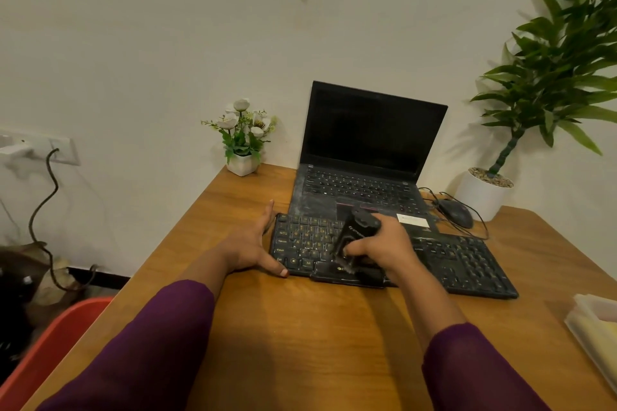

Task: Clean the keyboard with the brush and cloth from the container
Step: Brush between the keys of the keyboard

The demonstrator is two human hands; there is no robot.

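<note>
A dusty black keyboard (467,264) lies across the middle of the wooden table (300,337), in front of a laptop. My right hand (384,245) grips a black brush (354,237), whose bristles touch the keys near the space bar. My left hand (253,240) rests against the keyboard's left end, fingers straight along its edge and the thumb at its front corner. A translucent container (597,327) with something yellow inside sits at the table's right edge. The cloth cannot be made out apart from that yellow content.
An open black laptop (364,157) stands behind the keyboard, with a wired mouse (455,213) to its right. A small flower pot (243,140) is at the back left and a tall plant in a white pot (484,190) at the back right. A red chair (50,344) stands left of the table.
</note>
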